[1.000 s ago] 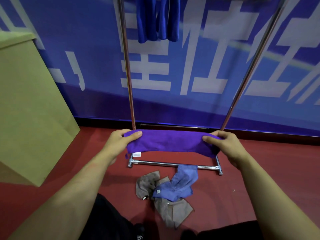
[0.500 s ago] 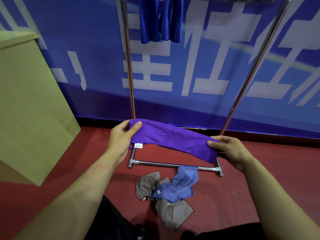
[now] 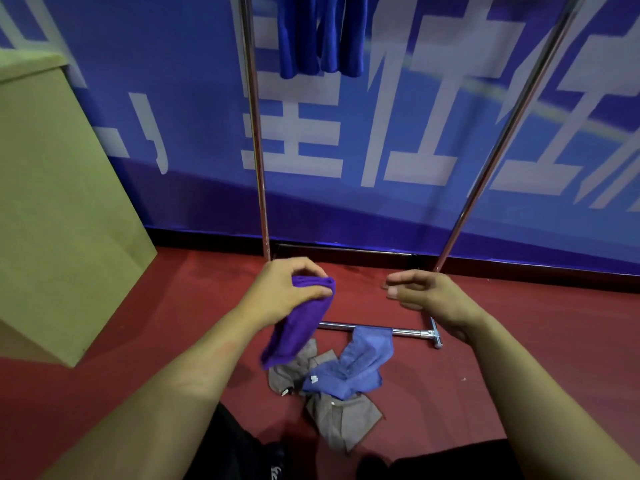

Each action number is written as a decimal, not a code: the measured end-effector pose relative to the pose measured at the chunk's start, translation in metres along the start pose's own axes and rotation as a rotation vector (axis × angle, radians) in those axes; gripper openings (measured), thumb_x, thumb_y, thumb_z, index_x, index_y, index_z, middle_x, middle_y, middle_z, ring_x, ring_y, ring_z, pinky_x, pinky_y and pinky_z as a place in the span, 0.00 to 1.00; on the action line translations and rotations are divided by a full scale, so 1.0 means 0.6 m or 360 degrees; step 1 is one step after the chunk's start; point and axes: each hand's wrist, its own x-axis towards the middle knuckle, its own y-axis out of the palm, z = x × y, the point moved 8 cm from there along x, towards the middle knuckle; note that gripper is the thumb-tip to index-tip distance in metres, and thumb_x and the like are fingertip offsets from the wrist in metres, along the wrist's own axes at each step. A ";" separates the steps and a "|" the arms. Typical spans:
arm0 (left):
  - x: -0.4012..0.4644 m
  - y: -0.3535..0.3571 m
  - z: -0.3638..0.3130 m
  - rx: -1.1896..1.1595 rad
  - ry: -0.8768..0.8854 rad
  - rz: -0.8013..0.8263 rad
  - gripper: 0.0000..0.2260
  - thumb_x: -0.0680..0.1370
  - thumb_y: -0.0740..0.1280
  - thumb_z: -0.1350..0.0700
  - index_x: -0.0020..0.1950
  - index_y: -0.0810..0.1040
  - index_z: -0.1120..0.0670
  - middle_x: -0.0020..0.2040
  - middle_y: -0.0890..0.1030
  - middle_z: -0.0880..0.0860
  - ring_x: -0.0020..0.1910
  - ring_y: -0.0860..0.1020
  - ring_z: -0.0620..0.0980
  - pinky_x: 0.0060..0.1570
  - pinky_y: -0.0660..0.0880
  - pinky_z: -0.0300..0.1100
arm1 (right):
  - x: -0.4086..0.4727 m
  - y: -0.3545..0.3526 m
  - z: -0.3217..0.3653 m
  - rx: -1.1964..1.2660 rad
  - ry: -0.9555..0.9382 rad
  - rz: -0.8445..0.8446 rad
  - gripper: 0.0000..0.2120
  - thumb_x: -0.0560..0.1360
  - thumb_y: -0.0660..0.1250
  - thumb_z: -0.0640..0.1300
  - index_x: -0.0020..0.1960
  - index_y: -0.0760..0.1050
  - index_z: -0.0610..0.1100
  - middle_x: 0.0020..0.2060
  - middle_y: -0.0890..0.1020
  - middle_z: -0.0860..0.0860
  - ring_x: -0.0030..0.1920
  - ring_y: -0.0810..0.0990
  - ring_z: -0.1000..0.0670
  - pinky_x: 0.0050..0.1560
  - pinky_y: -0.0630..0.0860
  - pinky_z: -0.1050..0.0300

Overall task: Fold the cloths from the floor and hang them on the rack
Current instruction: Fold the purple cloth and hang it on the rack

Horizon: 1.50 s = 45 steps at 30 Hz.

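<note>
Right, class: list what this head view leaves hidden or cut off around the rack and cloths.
- Rack: top rail cut off by the upper edge.
- Hanging blue cloths: tops cut off likewise.
- Grey cloths: partly covered by the blue cloth.
- Purple cloth: its top end wrapped by the left hand.

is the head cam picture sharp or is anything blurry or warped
Head view: the wide lens bows the rack poles outward; the purple cloth hanging from the left hand is motion-smeared at its lower end; the right hand is soft-edged; the poles show glare streaks.

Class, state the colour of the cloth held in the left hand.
Purple cloth, gripped by the left hand; seen in the head view.
</note>
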 end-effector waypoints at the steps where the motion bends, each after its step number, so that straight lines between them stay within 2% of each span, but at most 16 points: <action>1: -0.001 0.007 -0.003 0.0083 0.0028 0.0067 0.09 0.68 0.80 0.55 0.43 0.84 0.45 0.42 0.85 0.41 0.44 0.82 0.37 0.52 0.76 0.35 | 0.000 0.007 0.003 0.0010 -0.0019 0.0026 0.14 0.73 0.75 0.36 0.58 0.81 0.41 0.54 0.87 0.45 0.57 0.84 0.50 0.61 0.77 0.54; 4: -0.003 0.015 -0.006 0.0140 0.0035 0.0147 0.07 0.69 0.80 0.53 0.44 0.85 0.45 0.43 0.86 0.41 0.45 0.83 0.39 0.53 0.77 0.38 | 0.001 0.025 0.010 -0.0015 -0.0098 0.0099 0.16 0.72 0.75 0.35 0.59 0.81 0.40 0.54 0.87 0.45 0.58 0.84 0.49 0.62 0.78 0.56; 8: -0.004 0.016 -0.014 0.0082 0.0033 0.0147 0.08 0.69 0.80 0.55 0.43 0.85 0.44 0.43 0.86 0.41 0.44 0.82 0.37 0.51 0.75 0.34 | -0.001 0.057 0.014 -0.0023 -0.0160 0.0224 0.18 0.71 0.74 0.29 0.60 0.79 0.37 0.55 0.86 0.43 0.56 0.84 0.51 0.57 0.79 0.62; 12: -0.007 0.018 -0.029 -0.0159 0.0007 0.0103 0.09 0.69 0.80 0.60 0.43 0.85 0.49 0.41 0.86 0.43 0.42 0.82 0.37 0.48 0.75 0.31 | -0.006 0.111 0.006 -0.0032 -0.0132 0.0445 0.25 0.70 0.73 0.26 0.66 0.75 0.35 0.60 0.83 0.40 0.59 0.82 0.49 0.63 0.78 0.55; 15: -0.005 0.010 -0.036 -0.0385 -0.0027 -0.0001 0.10 0.68 0.79 0.63 0.43 0.84 0.51 0.40 0.86 0.43 0.41 0.82 0.38 0.47 0.75 0.31 | -0.012 0.153 0.000 -0.0024 -0.0134 0.0598 0.32 0.71 0.74 0.26 0.71 0.69 0.40 0.60 0.82 0.43 0.61 0.82 0.50 0.63 0.77 0.57; 17: -0.005 0.001 -0.030 -0.0536 -0.0102 -0.0084 0.09 0.69 0.78 0.65 0.44 0.84 0.53 0.39 0.86 0.45 0.40 0.81 0.39 0.45 0.76 0.32 | -0.016 0.177 -0.013 -0.0009 -0.0063 0.0696 0.35 0.71 0.75 0.28 0.74 0.66 0.45 0.63 0.82 0.40 0.64 0.81 0.46 0.64 0.78 0.52; 22: -0.006 -0.028 0.010 -0.0852 -0.0377 -0.0332 0.07 0.70 0.77 0.62 0.46 0.84 0.55 0.39 0.86 0.51 0.37 0.82 0.45 0.41 0.78 0.36 | -0.026 0.215 -0.045 -0.0246 0.0056 0.0935 0.21 0.75 0.73 0.33 0.67 0.75 0.36 0.61 0.83 0.42 0.58 0.82 0.48 0.64 0.78 0.50; 25: -0.007 -0.045 0.039 -0.0923 -0.0516 -0.0444 0.06 0.71 0.77 0.60 0.47 0.85 0.54 0.41 0.86 0.54 0.39 0.83 0.47 0.42 0.79 0.38 | -0.028 0.220 -0.042 -0.0241 0.0043 0.0953 0.17 0.76 0.73 0.35 0.64 0.78 0.36 0.60 0.83 0.40 0.57 0.82 0.47 0.65 0.78 0.47; 30: -0.009 -0.067 0.087 -0.1018 -0.0682 -0.0562 0.11 0.71 0.78 0.58 0.52 0.84 0.58 0.45 0.87 0.57 0.42 0.84 0.50 0.47 0.80 0.42 | -0.036 0.211 -0.004 -0.0184 -0.0046 0.0821 0.17 0.77 0.71 0.33 0.66 0.75 0.36 0.50 0.85 0.42 0.49 0.83 0.47 0.60 0.78 0.40; 34: -0.015 -0.074 0.119 -0.0996 -0.0797 -0.0570 0.12 0.71 0.78 0.57 0.53 0.85 0.58 0.48 0.87 0.58 0.44 0.84 0.51 0.52 0.79 0.46 | -0.050 0.209 0.039 -0.0091 -0.0234 0.0746 0.33 0.77 0.72 0.35 0.76 0.63 0.51 0.39 0.82 0.44 0.44 0.78 0.45 0.51 0.76 0.44; 36: -0.017 -0.072 0.131 -0.0940 -0.0837 -0.0536 0.13 0.71 0.78 0.57 0.53 0.85 0.59 0.49 0.86 0.60 0.44 0.83 0.53 0.52 0.79 0.47 | -0.060 0.209 0.067 -0.0115 -0.0398 0.0689 0.32 0.77 0.72 0.36 0.76 0.65 0.53 0.43 0.83 0.46 0.46 0.79 0.47 0.53 0.77 0.50; 38: -0.019 -0.060 0.132 -0.0936 -0.0868 -0.0424 0.14 0.70 0.78 0.57 0.53 0.84 0.60 0.50 0.86 0.62 0.43 0.83 0.53 0.48 0.80 0.45 | -0.068 0.205 0.092 -0.0183 -0.0562 0.0607 0.24 0.77 0.73 0.38 0.70 0.74 0.51 0.57 0.83 0.49 0.58 0.81 0.53 0.60 0.77 0.57; 39: -0.020 -0.049 0.131 -0.0959 -0.0886 -0.0339 0.16 0.69 0.79 0.56 0.53 0.84 0.61 0.50 0.85 0.63 0.41 0.83 0.53 0.45 0.81 0.44 | -0.073 0.204 0.104 -0.0234 -0.0647 0.0555 0.20 0.76 0.73 0.39 0.67 0.78 0.51 0.62 0.81 0.50 0.65 0.77 0.56 0.62 0.75 0.60; 42: -0.025 -0.009 0.120 -0.0872 -0.0929 -0.0029 0.12 0.66 0.78 0.54 0.46 0.86 0.58 0.46 0.85 0.61 0.39 0.82 0.52 0.41 0.78 0.41 | -0.082 0.201 0.126 -0.0219 -0.0817 0.0455 0.14 0.75 0.74 0.41 0.60 0.83 0.49 0.61 0.84 0.51 0.76 0.65 0.60 0.69 0.71 0.61; 44: -0.027 0.015 0.115 -0.0738 -0.0922 0.0159 0.02 0.74 0.74 0.60 0.42 0.86 0.55 0.41 0.85 0.56 0.40 0.80 0.52 0.41 0.74 0.42 | -0.086 0.198 0.134 -0.0027 -0.0837 0.0420 0.12 0.75 0.74 0.39 0.57 0.84 0.50 0.58 0.85 0.54 0.75 0.67 0.57 0.71 0.71 0.56; 45: -0.029 0.028 0.117 -0.0727 -0.0954 0.0247 0.07 0.77 0.69 0.64 0.43 0.85 0.56 0.39 0.84 0.55 0.38 0.79 0.52 0.39 0.74 0.41 | -0.086 0.194 0.137 0.0071 -0.0826 0.0385 0.12 0.74 0.74 0.40 0.56 0.85 0.52 0.58 0.85 0.55 0.73 0.71 0.55 0.70 0.73 0.54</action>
